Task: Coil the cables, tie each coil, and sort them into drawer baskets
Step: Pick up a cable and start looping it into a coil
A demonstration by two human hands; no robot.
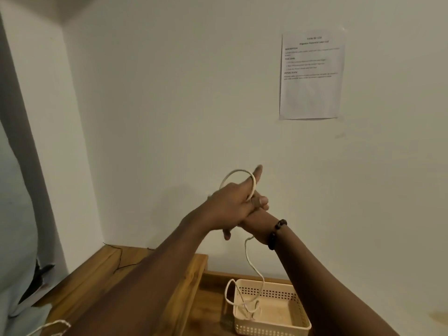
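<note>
While left hand [230, 204] loops white cable [238, 177], right hand [259, 204] grip unclear (tail in basket [300, 318]).

Your arms crossed at the wrists and raised, your left hand [230, 204] on top, forefinger extended, your right hand [259, 204] curled beneath, beaded bracelet [276, 232] on that wrist
</note>
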